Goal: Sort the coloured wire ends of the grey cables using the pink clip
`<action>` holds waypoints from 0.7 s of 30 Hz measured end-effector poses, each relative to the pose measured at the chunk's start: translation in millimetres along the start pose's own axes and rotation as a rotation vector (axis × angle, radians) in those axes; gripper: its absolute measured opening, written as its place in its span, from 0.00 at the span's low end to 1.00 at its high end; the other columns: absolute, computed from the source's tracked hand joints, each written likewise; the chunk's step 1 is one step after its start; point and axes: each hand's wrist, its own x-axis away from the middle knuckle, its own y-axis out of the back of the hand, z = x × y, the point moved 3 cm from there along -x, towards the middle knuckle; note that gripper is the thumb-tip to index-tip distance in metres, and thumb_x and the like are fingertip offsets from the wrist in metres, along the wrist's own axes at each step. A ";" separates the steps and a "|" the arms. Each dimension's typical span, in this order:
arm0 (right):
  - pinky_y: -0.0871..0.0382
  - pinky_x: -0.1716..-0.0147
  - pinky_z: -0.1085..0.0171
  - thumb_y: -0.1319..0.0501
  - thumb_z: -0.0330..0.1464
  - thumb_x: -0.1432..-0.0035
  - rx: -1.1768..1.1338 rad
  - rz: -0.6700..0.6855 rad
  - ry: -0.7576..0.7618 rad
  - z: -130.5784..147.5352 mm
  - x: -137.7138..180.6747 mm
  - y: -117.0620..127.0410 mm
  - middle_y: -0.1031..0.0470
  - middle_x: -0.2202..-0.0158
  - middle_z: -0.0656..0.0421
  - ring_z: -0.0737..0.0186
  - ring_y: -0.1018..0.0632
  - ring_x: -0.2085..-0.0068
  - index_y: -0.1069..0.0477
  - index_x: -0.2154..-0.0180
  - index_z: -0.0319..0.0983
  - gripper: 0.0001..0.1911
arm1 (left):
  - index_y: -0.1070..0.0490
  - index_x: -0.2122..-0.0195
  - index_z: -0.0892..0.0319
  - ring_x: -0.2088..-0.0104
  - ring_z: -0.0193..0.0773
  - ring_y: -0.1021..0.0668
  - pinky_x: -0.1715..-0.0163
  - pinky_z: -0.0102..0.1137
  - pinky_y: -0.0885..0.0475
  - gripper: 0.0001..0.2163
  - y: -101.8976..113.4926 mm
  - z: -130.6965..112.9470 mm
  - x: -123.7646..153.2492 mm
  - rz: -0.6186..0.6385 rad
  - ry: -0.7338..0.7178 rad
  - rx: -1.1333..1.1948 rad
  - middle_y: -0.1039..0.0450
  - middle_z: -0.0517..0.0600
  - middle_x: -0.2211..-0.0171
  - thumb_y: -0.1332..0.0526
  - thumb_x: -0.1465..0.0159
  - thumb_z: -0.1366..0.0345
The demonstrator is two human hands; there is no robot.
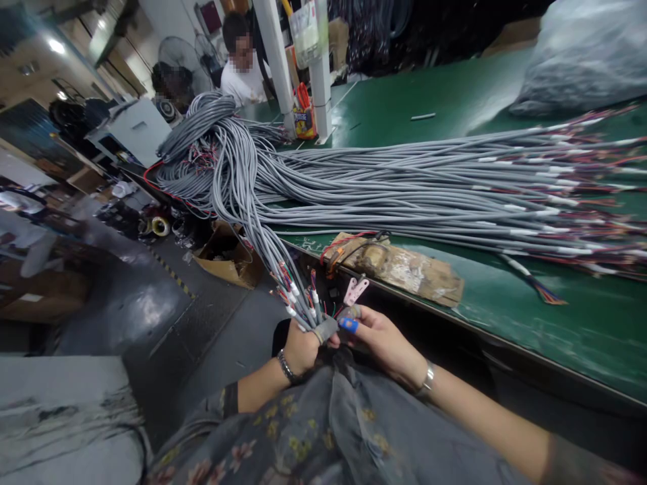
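My left hand (302, 349) is closed around a bundle of grey cables (275, 249), near their stripped ends. Coloured wires (286, 275) and white sleeves fan out above this fist. A grey cover wraps its thumb. Just to the right, my right hand (387, 340) is pinched at the thin red and green wires of one cable; the fingertips partly hide them. Blue tape (348, 325) is around one of its fingers and a grey cover is on another. Close above these fingers, a pink clip (356, 291) sits at the table's edge.
Many more grey cables (384, 182) lie across the green table (556, 343), coiled at its left. A worn wooden board (404, 269) rests along the near edge. Below stands an open cardboard box (227, 259). A person (245, 77) sits beyond the table, near white posts (321, 87).
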 end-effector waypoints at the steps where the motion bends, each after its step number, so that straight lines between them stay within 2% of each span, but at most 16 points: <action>1: 0.40 0.75 0.65 0.29 0.46 0.59 0.007 0.006 0.020 0.7 -0.9 -2.1 0.29 0.81 0.63 0.65 0.29 0.76 0.33 0.74 0.40 0.20 | 0.28 0.84 0.61 0.81 0.35 0.26 0.75 0.30 0.30 0.18 -1.0 -2.4 -0.1 0.018 0.007 -0.007 0.29 0.50 0.84 0.36 0.45 0.53; 6: 0.44 0.78 0.66 0.30 0.48 0.59 -0.016 -0.017 0.018 -0.8 -4.2 -6.0 0.31 0.85 0.64 0.66 0.30 0.80 0.35 0.75 0.40 0.22 | 0.30 0.85 0.61 0.81 0.35 0.27 0.76 0.30 0.30 0.20 -4.9 -12.0 0.5 0.091 0.023 -0.052 0.29 0.50 0.85 0.34 0.50 0.49; 13: 0.44 0.79 0.66 0.29 0.46 0.60 -0.011 -0.073 0.021 -2.1 -3.2 -2.0 0.31 0.83 0.63 0.68 0.35 0.80 0.33 0.77 0.40 0.20 | 0.29 0.84 0.61 0.81 0.34 0.27 0.75 0.30 0.30 0.17 1.7 4.0 -0.7 -0.013 0.043 0.031 0.29 0.50 0.84 0.36 0.46 0.53; 21: 0.40 0.77 0.65 0.29 0.44 0.59 -0.007 -0.089 0.057 -4.2 -2.7 0.1 0.32 0.81 0.63 0.66 0.33 0.78 0.33 0.76 0.40 0.18 | 0.29 0.83 0.62 0.83 0.32 0.29 0.79 0.28 0.33 0.16 0.5 10.5 -3.7 -0.097 0.067 0.132 0.30 0.49 0.85 0.35 0.47 0.55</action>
